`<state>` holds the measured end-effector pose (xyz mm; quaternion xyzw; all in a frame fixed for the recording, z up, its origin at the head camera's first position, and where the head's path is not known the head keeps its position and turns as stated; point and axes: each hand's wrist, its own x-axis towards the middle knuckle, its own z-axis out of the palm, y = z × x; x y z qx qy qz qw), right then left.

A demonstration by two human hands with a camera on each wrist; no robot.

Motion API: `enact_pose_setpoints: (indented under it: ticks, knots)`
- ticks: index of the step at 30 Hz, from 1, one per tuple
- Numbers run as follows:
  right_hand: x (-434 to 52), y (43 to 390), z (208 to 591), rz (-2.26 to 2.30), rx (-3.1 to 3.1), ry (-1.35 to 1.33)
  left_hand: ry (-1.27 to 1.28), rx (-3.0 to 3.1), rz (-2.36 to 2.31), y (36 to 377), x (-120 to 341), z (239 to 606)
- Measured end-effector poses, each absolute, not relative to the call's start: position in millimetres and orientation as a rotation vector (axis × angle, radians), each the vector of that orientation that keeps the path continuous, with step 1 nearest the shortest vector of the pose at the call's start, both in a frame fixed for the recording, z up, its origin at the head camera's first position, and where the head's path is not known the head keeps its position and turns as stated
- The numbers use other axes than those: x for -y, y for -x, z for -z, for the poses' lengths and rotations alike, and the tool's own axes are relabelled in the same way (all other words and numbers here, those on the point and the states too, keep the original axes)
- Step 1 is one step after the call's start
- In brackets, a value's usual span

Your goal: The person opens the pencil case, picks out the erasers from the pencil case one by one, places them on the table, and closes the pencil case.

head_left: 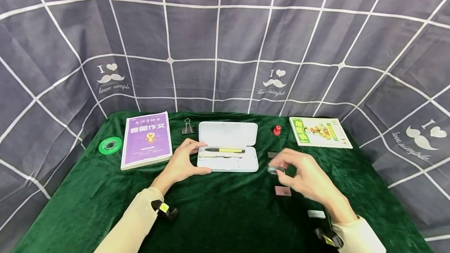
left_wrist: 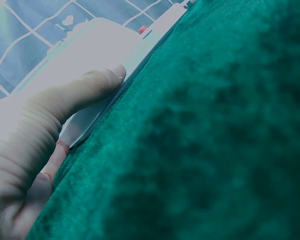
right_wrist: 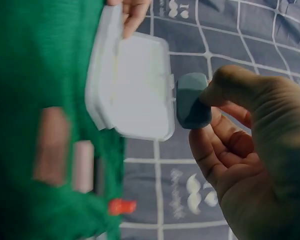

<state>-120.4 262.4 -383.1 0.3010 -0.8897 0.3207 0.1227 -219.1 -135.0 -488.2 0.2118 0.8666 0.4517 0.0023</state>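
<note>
An open white pencil case (head_left: 227,132) lies with its lid tilted back, a yellow-and-black pen (head_left: 230,150) and a slim silver pen-like item (head_left: 223,157) inside. My left hand (head_left: 184,162) grips the case by its left end, thumb (left_wrist: 97,85) along the front rim and fingers at the back corner. Right of the case, my right hand (head_left: 305,173) pinches a small teal eraser-like block (right_wrist: 192,101) between thumb and fingertips, raised above the cloth. Below that hand lie a reddish-pink block (head_left: 283,191) and a white block (head_left: 316,214); a dark flat block (head_left: 272,154) lies just beyond its fingers.
A purple book (head_left: 147,139) and a green tape roll (head_left: 110,145) lie on the left. Behind the case stands a black binder clip (head_left: 188,129). A small red object (head_left: 277,130) and a green-and-white book (head_left: 321,132) sit at the back right. Grey checked curtains surround the green cloth.
</note>
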Motion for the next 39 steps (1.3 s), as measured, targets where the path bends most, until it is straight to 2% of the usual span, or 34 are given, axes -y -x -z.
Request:
enact_pose_setpoints:
  ticks: [9,19,27,33,39]
  knots:
    - [-292.1,74.1,423.6,-1.015,2.623,-0.87,-0.686,-2.71,-1.43,222.8,133.0,485.9]
    - [-295.5,62.0,445.5,-0.923,2.608,-0.952,-0.686,-2.712,-1.441,222.2,134.7,486.7]
    - [-298.1,61.9,433.6,-0.921,2.715,-1.106,-0.676,-2.724,-1.435,222.9,135.9,486.9]
    - [-290.7,73.1,414.1,-0.946,2.629,-0.995,-0.683,-2.718,-1.431,221.5,136.2,490.8]
    - [-275.7,109.3,393.4,-0.934,2.557,-0.873,-0.684,-2.713,-1.441,220.3,135.5,493.4]
